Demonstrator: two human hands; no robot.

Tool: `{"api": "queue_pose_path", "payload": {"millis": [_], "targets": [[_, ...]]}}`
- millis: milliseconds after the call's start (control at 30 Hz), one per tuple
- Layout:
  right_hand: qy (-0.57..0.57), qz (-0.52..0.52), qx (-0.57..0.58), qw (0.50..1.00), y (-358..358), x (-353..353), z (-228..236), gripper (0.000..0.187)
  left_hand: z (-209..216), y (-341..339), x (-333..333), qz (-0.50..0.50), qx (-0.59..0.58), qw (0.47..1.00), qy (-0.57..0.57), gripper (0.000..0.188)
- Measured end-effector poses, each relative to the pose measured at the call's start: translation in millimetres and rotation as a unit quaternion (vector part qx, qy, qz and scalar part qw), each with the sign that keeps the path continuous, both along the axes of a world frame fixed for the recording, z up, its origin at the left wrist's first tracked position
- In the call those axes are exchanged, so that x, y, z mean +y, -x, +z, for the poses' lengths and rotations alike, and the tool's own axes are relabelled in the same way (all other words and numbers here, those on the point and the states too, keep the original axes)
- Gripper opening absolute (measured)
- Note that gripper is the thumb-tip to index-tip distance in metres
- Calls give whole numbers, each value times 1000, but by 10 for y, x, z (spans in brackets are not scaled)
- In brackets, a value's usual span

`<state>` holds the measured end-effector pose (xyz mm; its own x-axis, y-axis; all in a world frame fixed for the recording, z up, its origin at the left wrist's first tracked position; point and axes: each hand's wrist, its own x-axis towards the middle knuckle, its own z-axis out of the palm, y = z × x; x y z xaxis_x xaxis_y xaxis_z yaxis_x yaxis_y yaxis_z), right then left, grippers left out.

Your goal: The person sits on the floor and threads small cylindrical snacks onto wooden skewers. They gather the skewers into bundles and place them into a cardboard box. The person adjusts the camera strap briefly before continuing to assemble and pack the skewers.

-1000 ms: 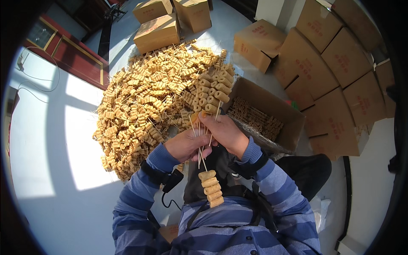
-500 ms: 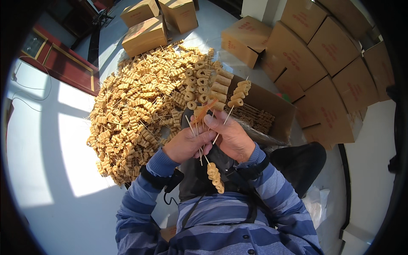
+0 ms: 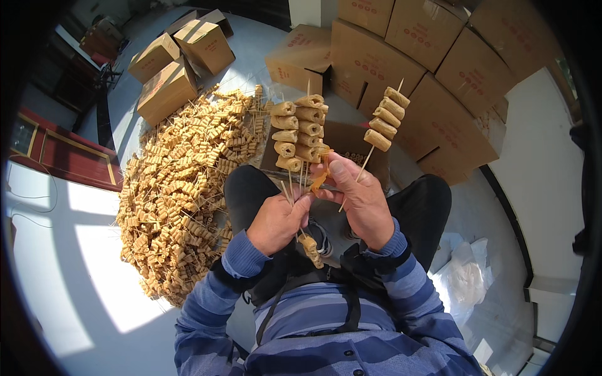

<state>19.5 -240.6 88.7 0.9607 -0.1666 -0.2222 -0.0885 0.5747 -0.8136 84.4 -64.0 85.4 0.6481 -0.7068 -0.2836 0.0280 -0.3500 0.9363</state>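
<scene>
1. Skewers of tan, ridged roll pieces are what you hold: thin bamboo sticks, each threaded with a stack of short cylinders. A bunch of skewers (image 3: 300,130) stands upright in a tight fan; a single skewer (image 3: 384,120) with four pieces tilts to the right of it.
2. Your right hand (image 3: 357,199) is closed around the sticks of both, with the loaded ends rising far of your knuckles. An orange-tan piece (image 3: 318,182) sits pinched at your thumb.
3. Your left hand (image 3: 277,220) is curled shut on sticks just left of the right hand, touching it, and a short skewer (image 3: 311,248) hangs below it toward your chest.
4. Left of your knees lies a big heap of finished skewers (image 3: 182,188) on the pale floor (image 3: 81,263).
5. An open cardboard box (image 3: 351,139) stands just beyond your hands; closed cartons (image 3: 439,69) are stacked far and right, more cartons (image 3: 172,66) far left.
</scene>
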Motion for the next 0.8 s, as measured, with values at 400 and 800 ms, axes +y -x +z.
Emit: {"api": "queue_pose_path", "payload": {"millis": [400,800], "targets": [[277,-324,61,903,2350,-2067,-444,40,177,289,-934,-101,108,989,-10,33],[245,-155,77,954,2597,-1532,-406,65,142,502,-1351,-235,243,941,14,31]]}}
